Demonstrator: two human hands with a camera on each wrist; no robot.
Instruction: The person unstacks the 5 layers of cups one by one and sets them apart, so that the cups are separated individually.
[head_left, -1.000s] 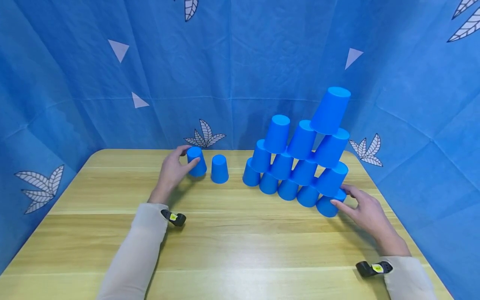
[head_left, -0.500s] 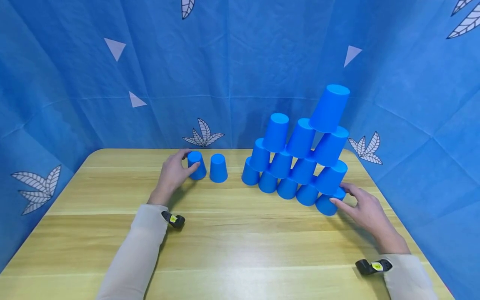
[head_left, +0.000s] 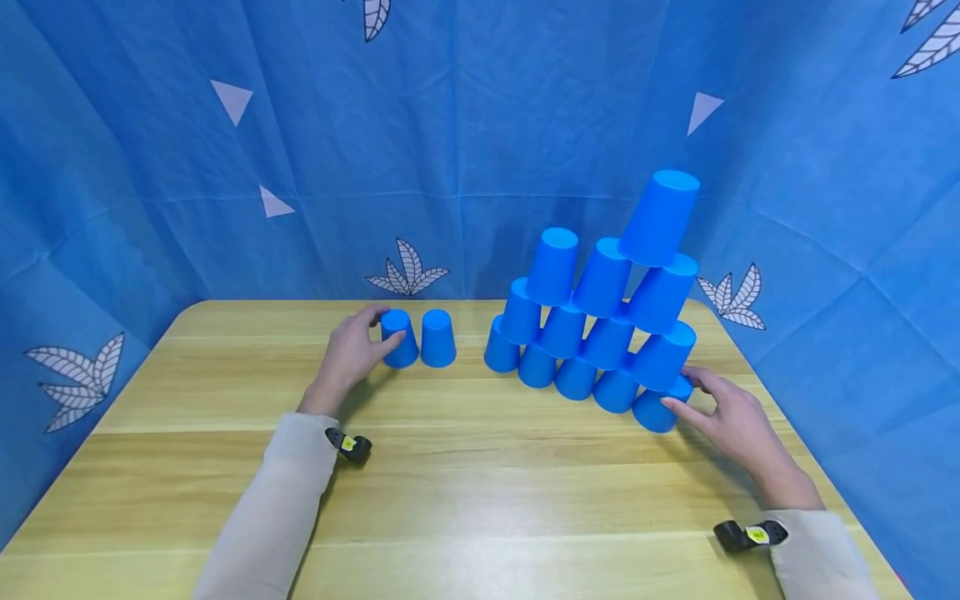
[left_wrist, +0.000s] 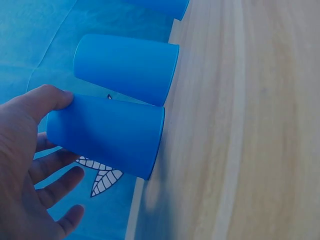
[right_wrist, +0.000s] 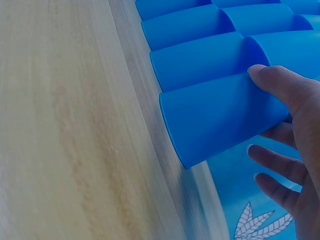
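Observation:
My left hand (head_left: pixel 350 350) pinches an upside-down blue cup (head_left: pixel 399 342) near its closed top, thumb on the near side. In the left wrist view this held cup (left_wrist: pixel 110 132) has its rim down at the wood, right beside a second blue cup (left_wrist: pixel 127 67). At the right, a stepped wall of upside-down blue cups (head_left: pixel 576 379) rises in rows, with a single cup (head_left: pixel 660 221) highest. My right hand (head_left: pixel 738 425) grips the bottom row's end cup (right_wrist: pixel 215 120) between thumb and index finger; the other fingers extend free behind it.
A wooden table (head_left: pixel 465 500) carries all the cups. Blue cloth (head_left: pixel 360 125) printed with leaves and triangles hangs behind and along both sides. A gap of bare table separates the two left cups from the stacked wall.
The cup in my left hand has moved right and toward me, narrowing the gap to the standing cup beside it. My right hand and the stacked cups have stayed put.

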